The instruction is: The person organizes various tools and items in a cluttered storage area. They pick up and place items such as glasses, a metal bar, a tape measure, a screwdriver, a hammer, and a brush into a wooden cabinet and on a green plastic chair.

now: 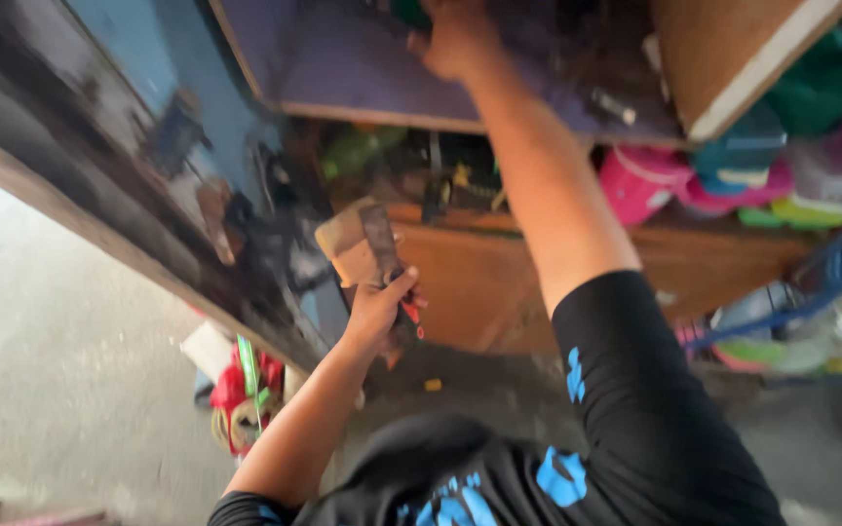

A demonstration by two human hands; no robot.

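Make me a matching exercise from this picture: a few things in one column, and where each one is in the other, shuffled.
Things:
1. left hand
2. right hand
3. pink container
4. red and green bundle

Places:
A. on the floor, beside the open cabinet door
B. reaching up onto the purple shelf
C. on the lower shelf, right of the raised arm
D. gripping a worn brush in front of the cabinet

Pairs: 1-D, 2-B, 3-C, 4-A
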